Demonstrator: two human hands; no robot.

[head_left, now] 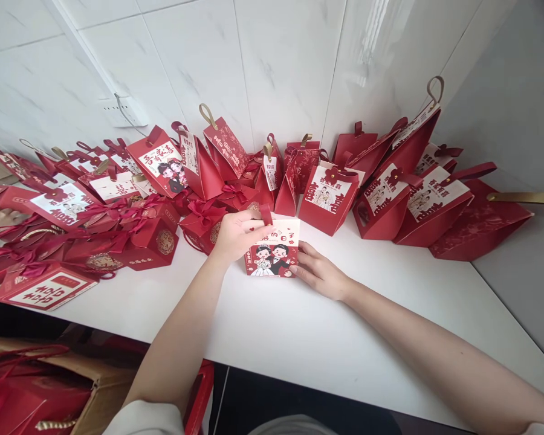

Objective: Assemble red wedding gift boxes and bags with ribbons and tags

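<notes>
Red-and-white printed card gift box, set back from the front edge of the white counter: we judge it light, stiff, creasable, best held by its sides. Our right hand holds its lower right edge, our left hand its top, by the narrow red ribbon loop.

Head-worn view, facing forward and down, near the hands, across white table to tiled wall

The held box apparently reads "的日子".
</notes>
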